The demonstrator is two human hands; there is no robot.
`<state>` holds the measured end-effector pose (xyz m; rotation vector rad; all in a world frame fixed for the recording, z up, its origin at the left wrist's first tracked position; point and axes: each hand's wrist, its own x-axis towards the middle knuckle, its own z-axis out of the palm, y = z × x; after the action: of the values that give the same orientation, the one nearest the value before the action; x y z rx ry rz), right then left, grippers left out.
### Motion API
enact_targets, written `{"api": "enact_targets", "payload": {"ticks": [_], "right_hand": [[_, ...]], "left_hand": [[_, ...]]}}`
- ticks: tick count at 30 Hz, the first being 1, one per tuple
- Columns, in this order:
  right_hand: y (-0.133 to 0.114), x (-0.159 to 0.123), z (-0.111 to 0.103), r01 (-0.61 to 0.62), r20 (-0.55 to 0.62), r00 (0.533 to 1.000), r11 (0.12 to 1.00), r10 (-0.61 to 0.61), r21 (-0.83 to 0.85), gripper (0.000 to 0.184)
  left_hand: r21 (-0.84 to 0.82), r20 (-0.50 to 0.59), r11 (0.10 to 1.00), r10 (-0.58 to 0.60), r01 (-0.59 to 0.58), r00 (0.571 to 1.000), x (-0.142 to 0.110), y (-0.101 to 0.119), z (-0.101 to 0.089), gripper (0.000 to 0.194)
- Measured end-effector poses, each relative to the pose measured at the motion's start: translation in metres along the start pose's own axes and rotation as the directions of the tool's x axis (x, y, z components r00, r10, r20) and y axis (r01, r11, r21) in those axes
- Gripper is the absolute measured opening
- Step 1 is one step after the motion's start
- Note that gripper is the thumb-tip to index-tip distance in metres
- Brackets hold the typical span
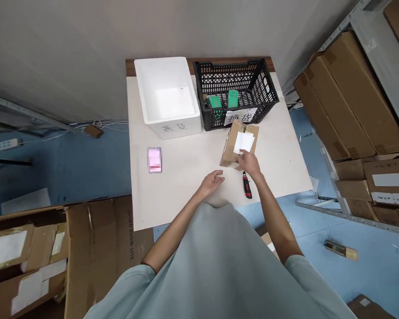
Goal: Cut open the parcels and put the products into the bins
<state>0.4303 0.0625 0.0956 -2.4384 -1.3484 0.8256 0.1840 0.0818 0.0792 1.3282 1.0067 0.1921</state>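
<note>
A small cardboard box (232,141) with a white paper label (244,142) lies slightly turned on the table, in front of the black crate. My right hand (249,163) grips the box at its near edge, its fingers by the lower end of the label. To the left, my left hand (213,181) hovers over or rests on the table near the box's near left corner, its fingers loosely bent, apart and holding nothing. Just below my right hand lies a red and black utility knife (247,186), its front end close to the box.
A white foam bin (182,128) and a black plastic crate (263,110) holding green boxes (233,98) stand at the back of the table (179,190). A blurred pink item (154,160) lies left. Cartons fill the right shelf (359,93) and a large carton (99,248) at lower left.
</note>
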Motion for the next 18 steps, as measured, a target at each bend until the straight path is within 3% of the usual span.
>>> {"api": "enact_targets", "payload": {"ticks": [4,8,13,18], "right_hand": [[0.025,0.056,-0.047,0.084,-0.133,0.988,0.996,-0.083,0.003,0.052],[0.042,0.109,-0.071,0.206,-0.139,0.966,0.975,-0.216,-0.083,0.055],[0.048,0.153,-0.067,0.265,-0.022,0.962,0.953,-0.271,-0.143,0.060],[0.041,0.169,-0.053,0.283,0.049,0.959,0.941,-0.279,-0.185,0.061]], "left_hand": [[-0.006,-0.049,1.000,-0.003,0.003,0.999,0.015,0.007,0.031,0.038],[-0.031,-0.101,1.000,-0.008,0.005,0.995,0.033,0.013,0.061,0.045],[-0.060,-0.145,0.998,-0.034,0.025,0.989,0.056,0.022,0.085,0.047],[-0.114,-0.177,0.990,-0.100,0.081,0.979,0.071,0.023,0.098,0.028]]}}
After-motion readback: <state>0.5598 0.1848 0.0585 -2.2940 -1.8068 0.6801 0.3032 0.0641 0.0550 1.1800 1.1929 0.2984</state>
